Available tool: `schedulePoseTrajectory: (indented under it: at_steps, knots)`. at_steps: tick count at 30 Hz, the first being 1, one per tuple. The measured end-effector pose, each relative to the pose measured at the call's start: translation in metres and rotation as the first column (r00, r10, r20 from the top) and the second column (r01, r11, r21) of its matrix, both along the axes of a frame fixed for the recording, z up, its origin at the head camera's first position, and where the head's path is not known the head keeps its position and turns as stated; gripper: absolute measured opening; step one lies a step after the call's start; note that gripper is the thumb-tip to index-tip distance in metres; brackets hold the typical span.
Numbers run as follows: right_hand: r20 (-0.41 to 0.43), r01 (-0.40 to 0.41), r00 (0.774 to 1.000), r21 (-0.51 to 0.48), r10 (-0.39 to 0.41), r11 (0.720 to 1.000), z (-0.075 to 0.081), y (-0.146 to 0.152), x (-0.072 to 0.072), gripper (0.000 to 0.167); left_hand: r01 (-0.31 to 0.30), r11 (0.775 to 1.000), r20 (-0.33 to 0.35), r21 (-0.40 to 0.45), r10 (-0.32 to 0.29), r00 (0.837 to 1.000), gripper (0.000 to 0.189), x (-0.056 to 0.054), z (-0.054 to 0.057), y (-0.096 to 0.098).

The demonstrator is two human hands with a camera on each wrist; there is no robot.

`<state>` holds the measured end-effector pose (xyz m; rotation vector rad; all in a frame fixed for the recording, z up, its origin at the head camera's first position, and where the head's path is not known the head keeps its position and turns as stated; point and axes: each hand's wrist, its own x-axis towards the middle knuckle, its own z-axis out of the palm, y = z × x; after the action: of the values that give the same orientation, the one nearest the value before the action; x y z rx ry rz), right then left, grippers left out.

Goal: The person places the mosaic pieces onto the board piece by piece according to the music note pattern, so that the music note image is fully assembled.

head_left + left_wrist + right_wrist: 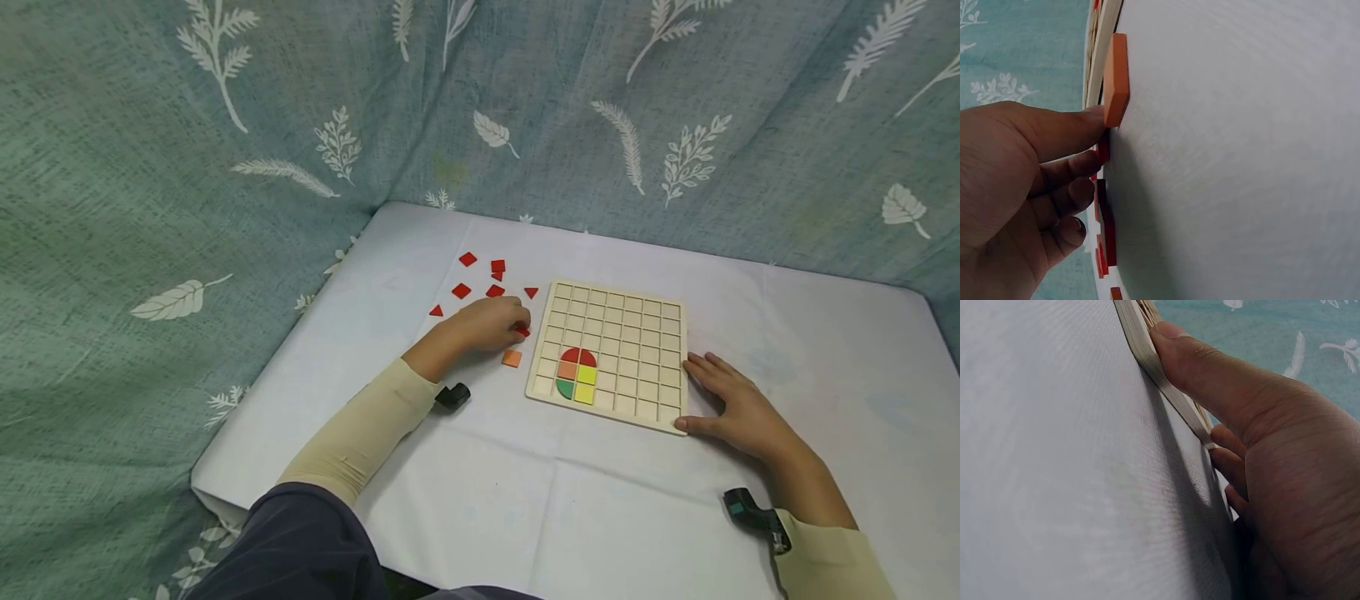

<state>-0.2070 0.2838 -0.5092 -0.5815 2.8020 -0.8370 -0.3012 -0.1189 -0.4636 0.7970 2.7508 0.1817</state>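
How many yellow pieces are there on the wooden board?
2. One yellow square lies right of the board's orange piece; the other lies directly below, beside the green piece.

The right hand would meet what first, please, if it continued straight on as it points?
The wooden board, almost at once: the right hand rests its thumb on the edge, though finger depth is unclear.

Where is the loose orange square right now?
In the head view, the loose orange square lies on the white cloth, left of the grid board, just below the left hand.
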Motion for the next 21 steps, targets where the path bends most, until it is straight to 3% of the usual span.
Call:
schedulePoseTrajectory:
  at_steps: [8,12,17,21]
  knots:
    - [0.001,0.006,1.000,0.004,-0.006,1.000,0.001,0.000,-0.001,0.109,-0.013,1.000,-0.020,0.025,0.014,1.000,0.015,0.002,0.001,0.004]
    - [0.000,0.010,1.000,0.004,-0.010,1.000,0.002,0.000,-0.002,0.108,0.002,0.996,-0.038,0.089,0.001,0.999,0.016,0.004,0.002,0.010]
    - [0.003,0.004,1.000,-0.001,-0.004,1.000,0.000,0.001,-0.002,0.109,0.028,0.997,-0.038,0.079,-0.025,0.999,0.016,0.009,0.002,0.018]
    - [0.004,0.003,1.000,-0.003,-0.003,1.000,-0.001,0.001,-0.002,0.109,-0.008,0.996,-0.031,0.093,0.011,0.999,0.021,0.010,0.002,0.015]
